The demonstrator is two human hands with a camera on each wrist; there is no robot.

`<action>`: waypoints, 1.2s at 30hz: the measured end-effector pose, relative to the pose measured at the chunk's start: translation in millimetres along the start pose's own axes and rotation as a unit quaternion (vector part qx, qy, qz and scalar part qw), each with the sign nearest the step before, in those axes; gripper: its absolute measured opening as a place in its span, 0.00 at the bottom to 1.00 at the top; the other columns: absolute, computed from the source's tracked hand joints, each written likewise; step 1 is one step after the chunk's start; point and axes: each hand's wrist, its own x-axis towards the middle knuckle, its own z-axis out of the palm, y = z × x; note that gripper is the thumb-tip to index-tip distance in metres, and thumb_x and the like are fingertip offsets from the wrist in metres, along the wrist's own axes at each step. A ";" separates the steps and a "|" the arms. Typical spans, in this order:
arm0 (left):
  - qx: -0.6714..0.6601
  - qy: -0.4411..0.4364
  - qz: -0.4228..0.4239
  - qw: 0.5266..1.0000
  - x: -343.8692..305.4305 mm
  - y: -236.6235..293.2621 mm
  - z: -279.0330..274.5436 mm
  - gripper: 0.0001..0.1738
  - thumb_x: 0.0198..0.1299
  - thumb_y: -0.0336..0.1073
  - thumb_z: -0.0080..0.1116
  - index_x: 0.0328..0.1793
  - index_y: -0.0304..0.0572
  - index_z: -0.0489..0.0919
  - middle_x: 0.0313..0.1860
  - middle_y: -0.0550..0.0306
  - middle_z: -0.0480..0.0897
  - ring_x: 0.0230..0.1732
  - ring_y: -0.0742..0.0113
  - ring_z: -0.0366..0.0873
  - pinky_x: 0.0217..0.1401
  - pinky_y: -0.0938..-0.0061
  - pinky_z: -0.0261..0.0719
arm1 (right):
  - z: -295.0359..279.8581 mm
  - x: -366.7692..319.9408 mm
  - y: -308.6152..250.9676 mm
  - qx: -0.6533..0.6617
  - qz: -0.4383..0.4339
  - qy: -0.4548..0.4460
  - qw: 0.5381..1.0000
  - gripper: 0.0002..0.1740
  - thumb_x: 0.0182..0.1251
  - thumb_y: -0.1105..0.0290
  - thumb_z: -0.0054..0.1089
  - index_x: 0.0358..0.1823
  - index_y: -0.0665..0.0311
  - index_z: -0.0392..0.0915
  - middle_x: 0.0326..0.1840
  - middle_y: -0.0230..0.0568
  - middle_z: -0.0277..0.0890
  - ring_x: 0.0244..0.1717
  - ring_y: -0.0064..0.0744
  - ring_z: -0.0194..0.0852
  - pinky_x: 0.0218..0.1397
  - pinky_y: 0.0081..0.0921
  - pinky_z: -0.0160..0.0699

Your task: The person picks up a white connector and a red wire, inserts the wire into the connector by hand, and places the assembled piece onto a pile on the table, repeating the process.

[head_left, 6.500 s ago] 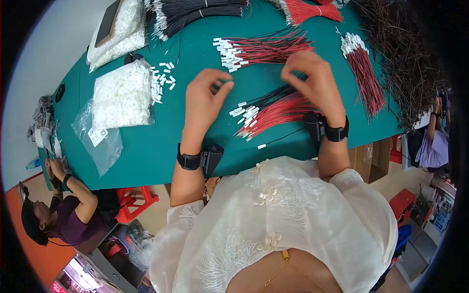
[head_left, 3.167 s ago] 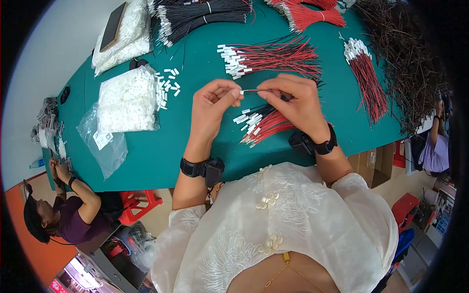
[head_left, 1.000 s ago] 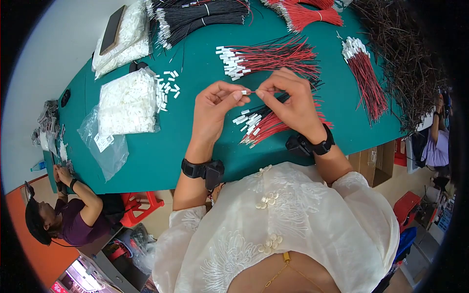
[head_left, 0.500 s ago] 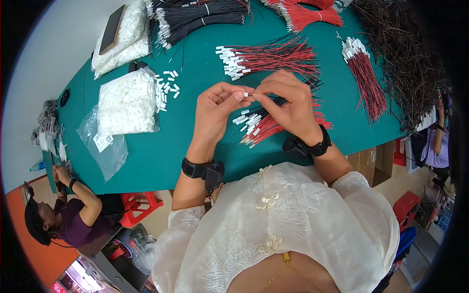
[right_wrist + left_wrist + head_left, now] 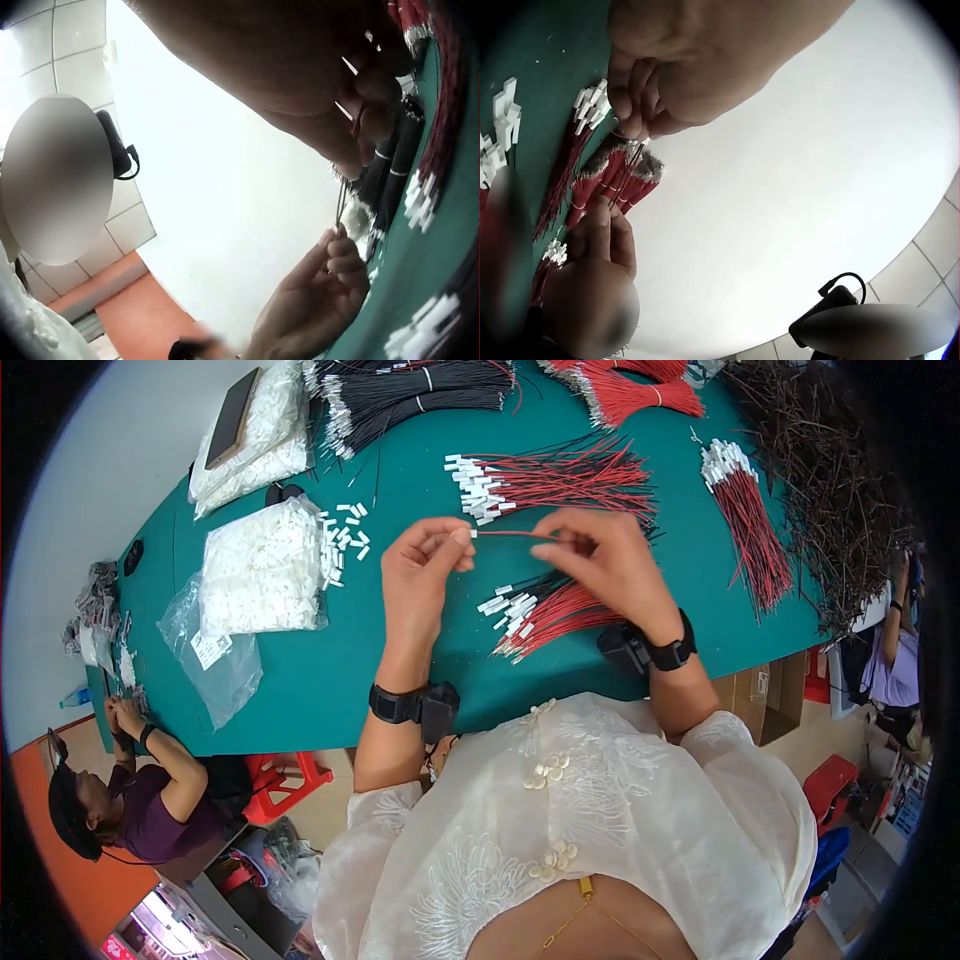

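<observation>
In the head view the left hand [image 5: 418, 575] pinches a small white connector [image 5: 474, 534] between thumb and forefinger. A red wire [image 5: 512, 533] runs from it to the right hand [image 5: 615, 565], whose thumb and fingers pinch it. Two thin wires [image 5: 627, 174] stretch between the hands in the left wrist view. Below the hands lie loose red wires [image 5: 570, 612], beside black wires with white connectors [image 5: 518, 606]. Behind them is a pile of red and black wires [image 5: 570, 478] with white connectors at its left end.
Bags of white connectors [image 5: 262, 570] lie at the left, with loose connectors [image 5: 345, 540] beside them. Black wire bundles [image 5: 420, 400] and red ones [image 5: 640, 395] are at the back. A connector-tipped bundle [image 5: 750, 525] and a dark tangled heap [image 5: 835, 480] sit right. Another person [image 5: 150, 800] is at the left.
The hands have moved apart, the left leftward and the right slightly rightward, with more red wire showing between them. Both still pinch the piece.
</observation>
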 end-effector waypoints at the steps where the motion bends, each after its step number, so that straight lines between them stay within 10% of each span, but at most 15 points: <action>1: 0.000 0.003 0.000 1.000 1.6 1.2 1.2 0.09 0.71 0.30 0.64 0.52 0.31 0.84 0.46 0.48 0.89 0.41 0.66 0.87 0.46 0.75 0.84 | -4.4 2.0 3.9 -0.020 0.002 0.025 0.999 0.06 0.62 0.76 0.71 0.41 0.65 0.86 0.33 0.40 0.83 0.32 0.36 0.82 0.34 0.30 0.77; 5: -0.038 0.012 0.025 0.999 2.3 10.3 13.5 0.09 0.67 0.30 0.67 0.51 0.34 0.86 0.41 0.53 0.89 0.36 0.69 0.84 0.41 0.76 0.81 | -7.7 22.0 24.7 -0.232 -0.158 0.212 0.936 0.08 0.59 0.75 0.72 0.40 0.64 0.86 0.32 0.39 0.82 0.35 0.38 0.81 0.37 0.34 0.77; 7: 0.200 0.007 0.091 0.976 -1.3 6.1 5.6 0.10 0.62 0.29 0.70 0.49 0.36 0.86 0.39 0.54 0.87 0.35 0.67 0.83 0.40 0.73 0.81 | -10.2 21.6 28.1 -0.323 -0.237 0.287 0.870 0.08 0.58 0.75 0.73 0.39 0.63 0.86 0.32 0.39 0.81 0.37 0.39 0.81 0.38 0.35 0.77; 10: 0.349 -0.063 0.117 0.928 -5.4 4.9 0.9 0.11 0.58 0.28 0.72 0.48 0.38 0.87 0.37 0.55 0.86 0.35 0.65 0.83 0.40 0.71 0.80 | -16.1 5.8 27.5 -0.141 -0.195 -0.042 0.970 0.08 0.53 0.74 0.74 0.35 0.64 0.85 0.32 0.39 0.81 0.41 0.43 0.80 0.43 0.38 0.78; 14: 0.420 -0.195 0.113 0.879 -9.1 3.8 3.5 0.12 0.54 0.28 0.73 0.45 0.39 0.87 0.37 0.54 0.83 0.35 0.60 0.82 0.39 0.68 0.79 | 5.2 -6.7 18.4 -0.156 -0.140 -0.234 0.949 0.05 0.51 0.75 0.71 0.29 0.63 0.83 0.33 0.44 0.82 0.38 0.50 0.83 0.42 0.41 0.80; 25: 0.447 -0.149 0.126 0.873 -13.0 0.9 14.8 0.05 0.56 0.26 0.69 0.39 0.38 0.86 0.37 0.51 0.83 0.35 0.52 0.83 0.39 0.63 0.81 | 18.1 -12.3 20.1 -0.201 -0.144 -0.225 0.943 0.08 0.49 0.73 0.73 0.26 0.64 0.80 0.29 0.45 0.81 0.35 0.52 0.82 0.37 0.44 0.77; 36: 0.097 -0.098 -0.009 0.990 -3.6 0.0 4.2 0.09 0.71 0.31 0.64 0.49 0.31 0.85 0.39 0.58 0.87 0.40 0.74 0.83 0.44 0.78 0.81 | 22.5 -17.9 18.3 -0.224 -0.126 -0.280 0.925 0.08 0.53 0.71 0.72 0.26 0.65 0.79 0.30 0.44 0.81 0.34 0.52 0.80 0.36 0.43 0.76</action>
